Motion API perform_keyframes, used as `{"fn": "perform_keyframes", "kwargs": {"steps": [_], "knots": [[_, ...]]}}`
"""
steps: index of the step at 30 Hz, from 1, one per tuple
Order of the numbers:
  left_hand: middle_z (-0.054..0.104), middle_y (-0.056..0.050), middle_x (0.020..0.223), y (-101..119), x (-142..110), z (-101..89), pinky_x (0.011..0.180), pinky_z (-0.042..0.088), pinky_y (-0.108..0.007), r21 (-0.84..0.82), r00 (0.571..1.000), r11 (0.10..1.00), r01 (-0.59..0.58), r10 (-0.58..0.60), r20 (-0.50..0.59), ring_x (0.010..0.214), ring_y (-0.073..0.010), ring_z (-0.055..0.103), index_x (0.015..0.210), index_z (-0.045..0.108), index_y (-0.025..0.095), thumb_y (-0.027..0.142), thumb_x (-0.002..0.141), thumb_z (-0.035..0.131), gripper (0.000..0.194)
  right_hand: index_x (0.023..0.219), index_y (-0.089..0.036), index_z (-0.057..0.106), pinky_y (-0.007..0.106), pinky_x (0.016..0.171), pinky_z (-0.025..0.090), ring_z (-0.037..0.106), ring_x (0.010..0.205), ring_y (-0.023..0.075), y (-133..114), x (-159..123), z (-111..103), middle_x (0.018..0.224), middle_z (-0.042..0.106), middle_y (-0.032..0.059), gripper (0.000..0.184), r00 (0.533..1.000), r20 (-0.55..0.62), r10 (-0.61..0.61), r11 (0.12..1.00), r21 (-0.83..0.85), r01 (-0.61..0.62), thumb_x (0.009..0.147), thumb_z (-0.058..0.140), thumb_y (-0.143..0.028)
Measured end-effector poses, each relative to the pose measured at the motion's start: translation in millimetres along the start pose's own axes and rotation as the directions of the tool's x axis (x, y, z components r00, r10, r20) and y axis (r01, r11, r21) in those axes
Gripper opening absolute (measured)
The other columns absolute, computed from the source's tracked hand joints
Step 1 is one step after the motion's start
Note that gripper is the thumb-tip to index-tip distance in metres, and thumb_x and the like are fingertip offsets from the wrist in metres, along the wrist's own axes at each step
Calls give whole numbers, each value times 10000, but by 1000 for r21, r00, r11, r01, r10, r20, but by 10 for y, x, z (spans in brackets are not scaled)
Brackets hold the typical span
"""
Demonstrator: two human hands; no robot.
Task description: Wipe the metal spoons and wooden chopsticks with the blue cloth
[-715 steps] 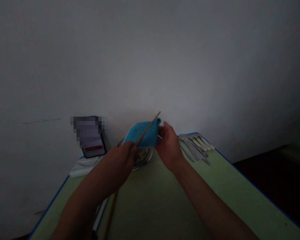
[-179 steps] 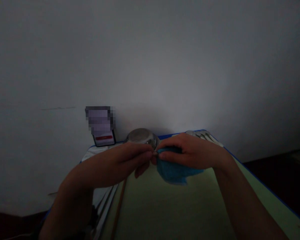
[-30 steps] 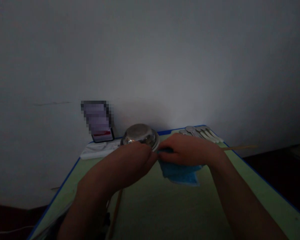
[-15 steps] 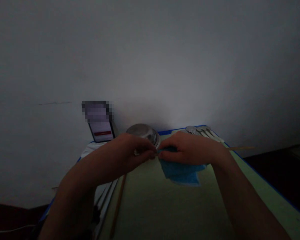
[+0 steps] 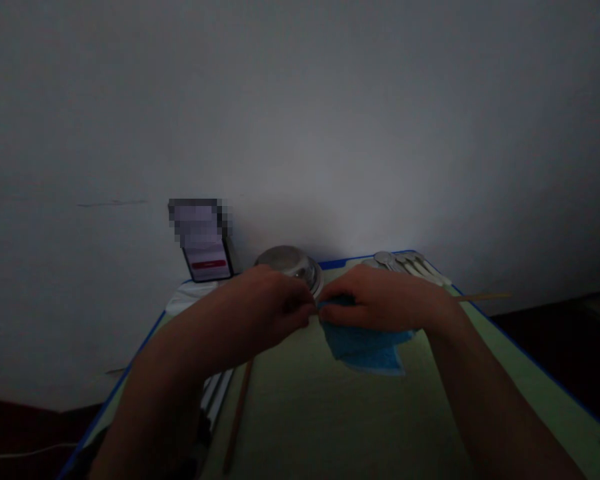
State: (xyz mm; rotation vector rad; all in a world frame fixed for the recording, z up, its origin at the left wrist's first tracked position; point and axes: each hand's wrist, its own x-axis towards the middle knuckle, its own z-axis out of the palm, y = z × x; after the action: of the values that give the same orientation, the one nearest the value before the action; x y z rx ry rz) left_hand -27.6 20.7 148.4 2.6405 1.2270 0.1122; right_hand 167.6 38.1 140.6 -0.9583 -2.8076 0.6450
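Observation:
A crumpled blue disposable face mask (image 5: 367, 345) hangs above the table, with my right hand (image 5: 375, 297) closed on its upper edge. My left hand (image 5: 283, 303) is in a pinch at the mask's left corner, fingertips almost touching those of the right. What the left fingers hold is hidden. Behind the left hand sits a shiny metal bowl (image 5: 285, 259), partly covered by it. Past my right wrist a thin wooden stick (image 5: 485, 297) reaches out over the table's edge; its other end is hidden.
A phone (image 5: 209, 260) leans upright against the wall at the back left. Several spoons (image 5: 415, 265) lie at the back right. A brown stick (image 5: 239, 417) and some pale strips (image 5: 217, 393) lie on the green table (image 5: 330, 427) near my left arm.
My left hand's fingers have drawn closer together and the hand has shifted slightly right. The mask and my right hand stay almost where they were. The camera view has moved a little.

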Motion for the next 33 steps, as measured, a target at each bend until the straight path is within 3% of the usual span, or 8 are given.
{"fn": "perform_keyframes", "kwargs": {"steps": [5, 13, 22, 33], "knots": [[649, 24, 650, 20, 16, 10, 512, 344, -208, 1, 1000, 1000, 2, -2, -9, 547, -99, 570, 794, 658, 205, 288, 853, 468, 215, 955, -160, 661, 211, 530, 342, 551, 596, 106, -4, -5, -5, 746, 664, 35, 317, 1000, 1, -3, 1000, 7, 3, 848, 417, -330], [697, 34, 735, -41, -1, 1, 571, 414, -169, -195, 999, 981, 10, -1, 48, 638, -89, 632, 810, 661, 214, 280, 881, 436, 245, 990, -175, 663, 218, 568, 365, 560, 631, 112, -27, -5, -21, 793, 674, 38, 329, 1000, 27, -2, 1000, 6, 2, 848, 414, -336], [674, 21, 708, 8, 16, -10, 524, 365, -190, -46, 998, 999, 8, -6, 57, 599, -101, 597, 815, 669, 214, 281, 857, 469, 215, 991, -168, 665, 221, 536, 345, 552, 592, 112, -21, 12, -5, 758, 674, 44, 331, 999, 32, -14, 1000, -21, 15, 846, 412, -324], [626, 3, 655, 86, 7, 6, 494, 334, -214, 101, 1000, 995, 6, -5, -14, 543, -107, 541, 760, 642, 195, 290, 861, 431, 253, 922, -156, 664, 210, 523, 332, 529, 566, 95, 8, -6, -23, 714, 650, 25, 312, 1000, 9, -3, 1000, -1, 3, 850, 414, -328]]}}
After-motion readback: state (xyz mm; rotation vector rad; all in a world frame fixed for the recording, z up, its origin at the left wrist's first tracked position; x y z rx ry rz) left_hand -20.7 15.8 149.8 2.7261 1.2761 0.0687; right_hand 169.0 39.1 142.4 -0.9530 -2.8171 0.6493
